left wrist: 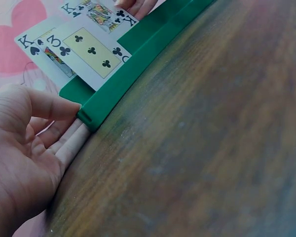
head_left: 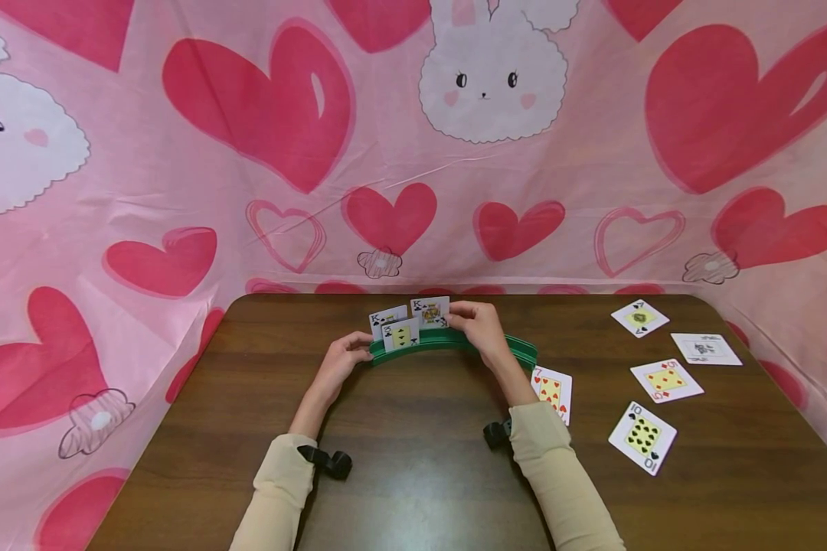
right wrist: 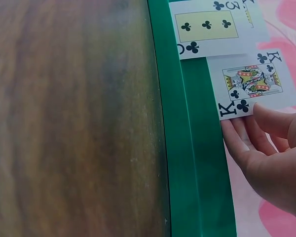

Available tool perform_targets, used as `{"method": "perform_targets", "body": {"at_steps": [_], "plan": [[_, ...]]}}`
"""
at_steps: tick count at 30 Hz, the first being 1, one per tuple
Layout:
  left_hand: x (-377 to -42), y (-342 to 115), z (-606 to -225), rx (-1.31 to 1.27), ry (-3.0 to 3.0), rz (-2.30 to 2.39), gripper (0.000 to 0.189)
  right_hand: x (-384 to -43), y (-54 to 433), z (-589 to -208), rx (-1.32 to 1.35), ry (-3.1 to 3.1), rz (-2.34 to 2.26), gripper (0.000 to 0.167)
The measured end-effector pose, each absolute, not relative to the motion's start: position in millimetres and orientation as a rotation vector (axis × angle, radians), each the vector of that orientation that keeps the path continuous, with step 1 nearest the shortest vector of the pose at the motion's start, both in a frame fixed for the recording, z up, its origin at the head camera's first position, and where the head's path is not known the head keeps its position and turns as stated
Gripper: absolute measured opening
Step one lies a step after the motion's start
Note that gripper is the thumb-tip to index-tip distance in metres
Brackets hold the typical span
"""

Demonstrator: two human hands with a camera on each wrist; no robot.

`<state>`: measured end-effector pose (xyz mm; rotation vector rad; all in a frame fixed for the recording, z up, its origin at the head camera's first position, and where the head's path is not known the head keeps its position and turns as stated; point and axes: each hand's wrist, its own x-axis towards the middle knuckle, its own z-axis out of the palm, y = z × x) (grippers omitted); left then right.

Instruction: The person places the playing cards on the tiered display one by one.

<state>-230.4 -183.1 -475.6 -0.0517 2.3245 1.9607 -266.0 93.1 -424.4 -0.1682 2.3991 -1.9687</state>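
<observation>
A curved green card holder (head_left: 448, 337) stands on the wooden table. My left hand (head_left: 343, 360) grips its left end, thumb and fingertips right at the corner in the left wrist view. In the holder's front slot stands a three of clubs (left wrist: 91, 52), overlapping a king of spades (left wrist: 44, 49) behind it. My right hand (head_left: 478, 327) pinches a king of clubs (right wrist: 252, 81) by its right edge, thumb in front and fingers behind. That card stands upright at the rear of the holder, its left part partly behind the three in the right wrist view.
A seven of hearts (head_left: 553, 392) lies beside the right forearm, near the holder's right end. Farther right lie a ten of spades (head_left: 643, 438), a five of diamonds (head_left: 666, 380), a face card (head_left: 706, 349) and an ace (head_left: 639, 317). A pink heart-patterned cloth (head_left: 400, 161) hangs behind the table.
</observation>
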Motion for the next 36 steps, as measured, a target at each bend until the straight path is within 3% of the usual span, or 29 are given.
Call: {"method": "perform_targets", "body": {"at_steps": [16, 23, 36], "plan": [[-230.6, -183.4, -474.8, -0.048, 2.343, 1.942, 0.031, -264.7, 91.7, -425.2, -0.262, 2.524, -1.871, 0.032], [-211.3, -175.8, -437.1, -0.023, 2.338, 1.914, 0.03, -265.6, 91.7, -425.6, -0.305, 2.574, -1.858, 0.027], [-210.7, -176.0, -436.4, -0.04, 2.335, 1.917, 0.03, -267.1, 92.3, -425.8, -0.336, 2.688, -1.769, 0.018]]}}
